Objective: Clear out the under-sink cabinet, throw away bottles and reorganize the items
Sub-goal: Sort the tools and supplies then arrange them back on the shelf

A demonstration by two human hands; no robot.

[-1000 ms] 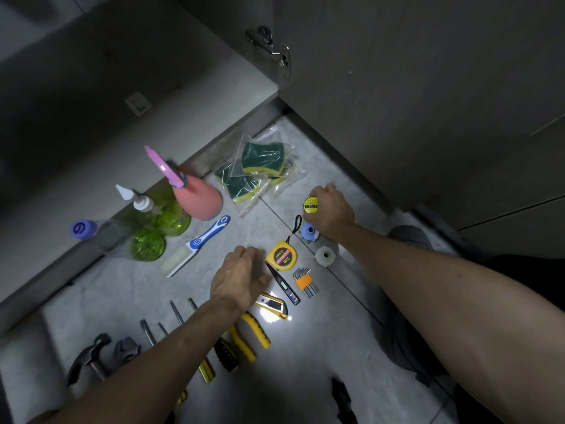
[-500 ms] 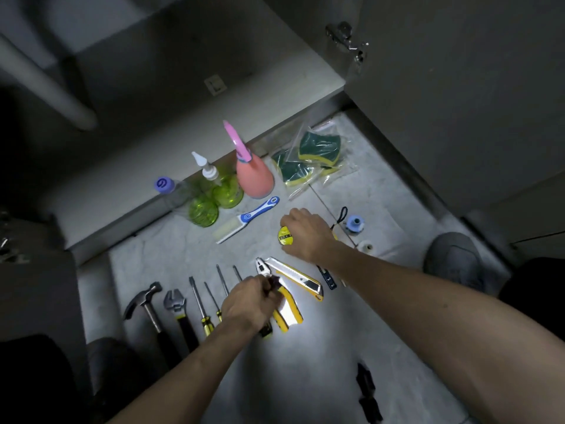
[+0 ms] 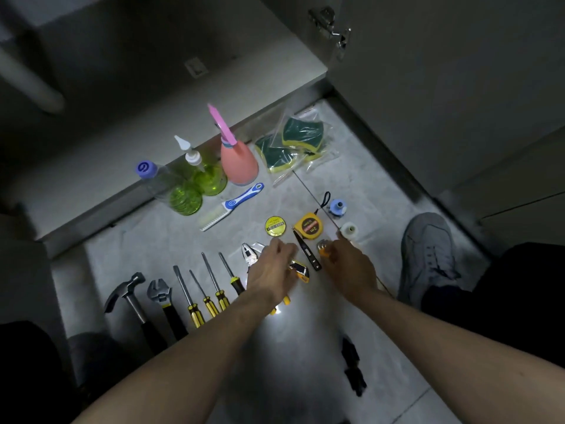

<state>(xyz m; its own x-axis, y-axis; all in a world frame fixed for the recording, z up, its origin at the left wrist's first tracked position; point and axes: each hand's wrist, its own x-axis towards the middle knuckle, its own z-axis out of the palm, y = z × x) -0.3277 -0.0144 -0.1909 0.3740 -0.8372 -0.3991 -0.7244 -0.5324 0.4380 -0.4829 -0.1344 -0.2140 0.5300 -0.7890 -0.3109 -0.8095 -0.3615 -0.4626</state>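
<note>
I see both bare hands low over a grey marble-patterned floor point(image 3: 183, 246) in front of the open under-sink cabinet point(image 3: 171, 96). My left hand point(image 3: 272, 270) hovers palm down over the yellow-handled pliers point(image 3: 251, 255) and a yellow utility knife point(image 3: 301, 269), fingers loosely curled; I cannot tell whether it touches or grips either one. My right hand point(image 3: 348, 264) has its fingers curled around a small orange holder of metal hex keys point(image 3: 323, 248), pinching it at the fingertips.

Beyond the hands lie a round yellow tape roll point(image 3: 275, 226), a yellow tape measure marked 2m point(image 3: 309, 230), a slim black pen-shaped tool point(image 3: 307, 252), a small blue plastic fitting point(image 3: 337, 207) and a white tape roll point(image 3: 349, 230).

The bottles stand together on the floor against the cabinet's lower edge: a clear bottle with a blue cap point(image 3: 159, 182), a green bottle with a white nozzle point(image 3: 208, 175) and a pink spray bottle point(image 3: 238, 162). Bagged green-and-yellow sponges point(image 3: 293, 145) lie to their right, and a blue-and-white brush point(image 3: 232, 206) lies in front of them.

Leftward, in a row, lie a hammer point(image 3: 131, 298), an adjustable wrench point(image 3: 162, 298) and four yellow-and-black screwdrivers point(image 3: 201, 286).
</note>
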